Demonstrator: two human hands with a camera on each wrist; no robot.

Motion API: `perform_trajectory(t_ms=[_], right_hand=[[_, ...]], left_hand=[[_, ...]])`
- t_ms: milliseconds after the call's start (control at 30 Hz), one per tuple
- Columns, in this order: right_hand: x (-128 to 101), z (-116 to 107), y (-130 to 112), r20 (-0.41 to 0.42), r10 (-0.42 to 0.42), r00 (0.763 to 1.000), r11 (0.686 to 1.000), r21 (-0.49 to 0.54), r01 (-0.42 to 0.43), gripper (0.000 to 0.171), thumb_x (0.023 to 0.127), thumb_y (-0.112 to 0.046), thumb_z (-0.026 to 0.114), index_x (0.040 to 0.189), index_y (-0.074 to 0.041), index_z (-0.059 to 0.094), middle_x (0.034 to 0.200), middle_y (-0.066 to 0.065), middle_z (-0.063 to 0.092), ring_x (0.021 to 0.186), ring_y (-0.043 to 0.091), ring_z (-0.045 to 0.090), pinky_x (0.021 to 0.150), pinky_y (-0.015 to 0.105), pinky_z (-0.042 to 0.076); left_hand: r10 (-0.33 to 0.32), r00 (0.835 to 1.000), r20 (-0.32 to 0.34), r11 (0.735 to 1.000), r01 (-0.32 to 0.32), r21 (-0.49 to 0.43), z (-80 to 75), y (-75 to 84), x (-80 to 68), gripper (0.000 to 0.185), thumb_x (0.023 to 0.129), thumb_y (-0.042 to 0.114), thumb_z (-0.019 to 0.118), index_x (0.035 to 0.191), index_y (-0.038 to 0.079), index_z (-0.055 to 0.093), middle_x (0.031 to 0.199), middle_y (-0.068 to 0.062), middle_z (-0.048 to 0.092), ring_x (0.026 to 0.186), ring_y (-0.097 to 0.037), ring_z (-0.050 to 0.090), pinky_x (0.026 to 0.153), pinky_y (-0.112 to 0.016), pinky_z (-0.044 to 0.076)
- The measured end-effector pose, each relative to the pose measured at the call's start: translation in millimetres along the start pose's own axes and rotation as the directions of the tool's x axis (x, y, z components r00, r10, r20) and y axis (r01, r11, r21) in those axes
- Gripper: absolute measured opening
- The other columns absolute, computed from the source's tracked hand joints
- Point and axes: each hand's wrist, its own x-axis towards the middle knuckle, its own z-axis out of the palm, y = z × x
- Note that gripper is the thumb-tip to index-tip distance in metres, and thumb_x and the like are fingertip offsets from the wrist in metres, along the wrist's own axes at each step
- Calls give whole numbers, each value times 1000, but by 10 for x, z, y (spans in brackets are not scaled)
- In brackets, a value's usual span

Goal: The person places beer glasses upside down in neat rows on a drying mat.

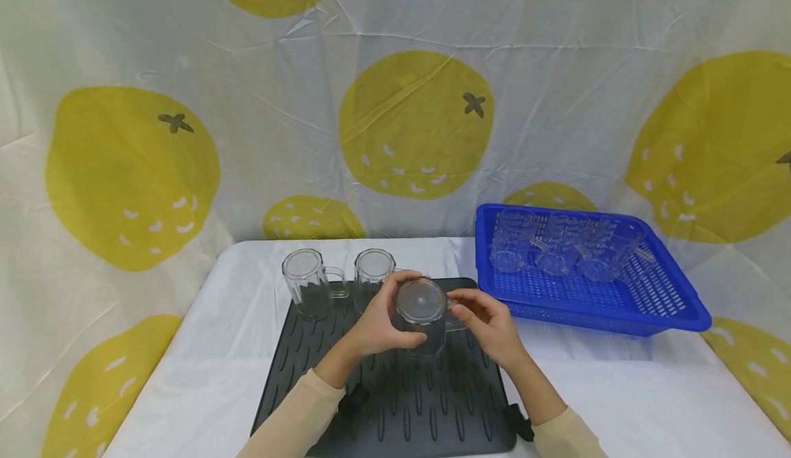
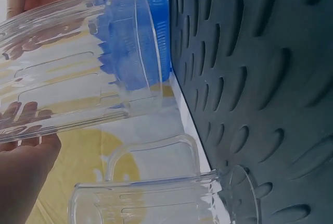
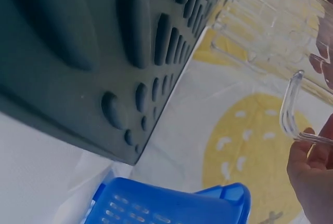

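Observation:
A clear glass mug is held upside down, base upward, over a dark ridged drying mat. My left hand grips the mug's body from the left, thumb in front. On the other side, my right hand pinches its handle, which the right wrist view shows between thumb and fingers. A gap shows between the mug's rim and the mat in the left wrist view. Two more glass mugs stand upside down at the mat's back left: one in plain sight, the other partly behind my left hand.
A blue plastic basket sits to the right of the mat, with three glass mugs lying in its back part. White cloth covers the table. Behind it hangs a lemon-patterned curtain.

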Motion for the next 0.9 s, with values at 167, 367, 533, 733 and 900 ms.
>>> perform_trajectory(t_ms=[167, 367, 533, 733, 900], right_hand=[[81, -79, 18, -8, 62, 998, 996, -57, -62, 21, 96, 10, 52, 116, 12, 60, 108, -3, 67, 96, 11, 65, 82, 25, 54], [193, -186, 48, -13, 102, 995, 991, -87, -103, 21, 95, 10, 53, 114, 14, 59, 104, -7, 67, 94, 8, 65, 81, 23, 53], [290, -283, 65, -13, 136, 991, 983, -123, -137, 21, 97, 5, 54, 115, 13, 61, 101, -4, 68, 92, 7, 66, 80, 26, 54], [366, -382, 122, -1, 182, 983, 962, -208, -178, 22, 97, 3, 55, 116, 10, 62, 101, 19, 68, 90, 7, 65, 80, 24, 54], [387, -435, 163, 7, 249, 968, 937, -253, -240, 24, 98, 3, 54, 119, 11, 60, 105, 26, 65, 94, 19, 67, 80, 23, 53]], left_hand=[[-37, 999, 15, 998, 36, 55, -29, 182, 125, 81, 73, -12, 74, 142, -6, 32, 136, -22, 44, 115, -22, 50, 95, -41, 45], [-66, 997, 37, 996, 63, 62, -76, 196, 283, 79, 75, -8, 73, 143, -4, 32, 136, -19, 45, 111, -25, 53, 86, -37, 49], [-116, 992, 59, 993, 113, 39, -123, 13, 421, 84, 77, -9, 72, 147, 2, 28, 142, -18, 40, 116, -30, 50, 91, -36, 48], [-198, 978, 67, 974, 189, 124, -179, -50, 570, 84, 77, -1, 77, 147, 9, 31, 143, -11, 40, 116, -26, 51, 92, -36, 47], [-277, 959, 59, 928, 251, 274, -188, -59, 666, 87, 76, 5, 80, 148, 12, 33, 143, -7, 43, 114, -22, 52, 91, -35, 46]])
